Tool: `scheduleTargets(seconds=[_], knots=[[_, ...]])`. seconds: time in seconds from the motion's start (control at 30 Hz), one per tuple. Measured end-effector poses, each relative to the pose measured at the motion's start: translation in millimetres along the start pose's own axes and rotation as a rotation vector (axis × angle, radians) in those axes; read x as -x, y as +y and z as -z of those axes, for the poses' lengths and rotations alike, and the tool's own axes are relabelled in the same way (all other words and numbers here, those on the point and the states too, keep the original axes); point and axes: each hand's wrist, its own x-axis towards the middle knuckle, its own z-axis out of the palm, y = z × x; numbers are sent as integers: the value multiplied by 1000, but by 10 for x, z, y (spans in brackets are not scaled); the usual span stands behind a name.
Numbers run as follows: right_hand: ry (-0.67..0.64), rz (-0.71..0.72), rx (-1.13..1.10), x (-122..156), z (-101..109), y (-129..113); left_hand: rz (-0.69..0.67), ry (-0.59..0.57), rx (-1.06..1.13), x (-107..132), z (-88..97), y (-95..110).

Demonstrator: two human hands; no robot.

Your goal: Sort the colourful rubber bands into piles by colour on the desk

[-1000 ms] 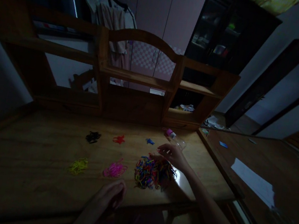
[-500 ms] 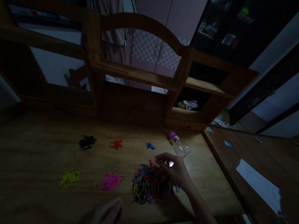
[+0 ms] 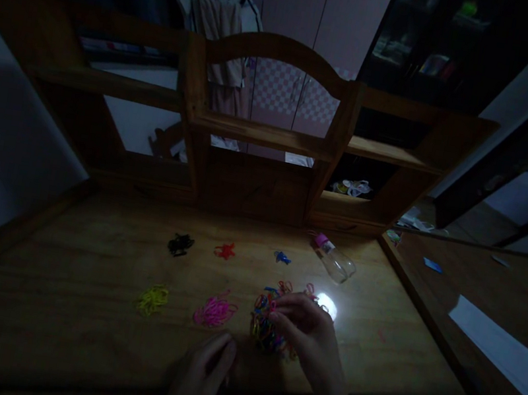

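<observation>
A mixed pile of colourful rubber bands lies on the wooden desk, partly covered by my right hand. Its thumb and forefinger pinch together at the pile, with a small pink rubber band showing between the tips. My left hand is curled closed near the front edge; what it holds, if anything, is hidden. Just beyond it sits a bunch of pink bands. Farther left is a yellow bunch. Behind them are small black, red and blue bunches.
A clear bottle with a purple cap lies on its side behind the pile. A wooden shelf unit rises along the desk's back. On the brown surface at right lie white paper and a small blue card.
The view has swung left, so the scene sits farther right. My right hand has come down from the pile's far edge into its middle, fingertips pinched. My left hand stays curled.
</observation>
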Motion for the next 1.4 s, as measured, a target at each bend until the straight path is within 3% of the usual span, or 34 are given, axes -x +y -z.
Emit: scheduleTargets(seconds=[0.1, 0.33, 0.47, 0.57, 0.67, 0.77, 0.9, 1.0, 1.13, 1.27, 1.4], knots=[[-7, -25, 7, 19, -34, 37, 55, 36, 83, -27, 21, -7], [-99, -62, 102, 164, -232, 156, 131, -76, 543, -112, 101, 267], [-131, -61, 152, 266, -375, 229, 165, 61, 559, -77, 142, 363], [-88, -31, 178, 263, -433, 300, 125, 147, 437, -163, 300, 362], [-18, 55, 314, 191, -477, 391, 8, 241, 277, -493, 566, 346], [28, 203, 539, 102, -554, 504, -102, 292, 108, -1018, 790, 321], [37, 354, 715, 48, -696, 610, -188, 210, -101, -1626, 871, 256], [26, 389, 685, 81, -733, 581, -200, 181, -135, -1802, 868, 232], [145, 406, 630, 184, -494, 433, -217, 210, -143, -1708, 938, 252], [409, 386, 653, 280, 115, 337, -276, 195, -157, -1407, 954, 268], [724, 282, 644, 334, 756, 411, -354, 47, -169, -1132, 717, 338]])
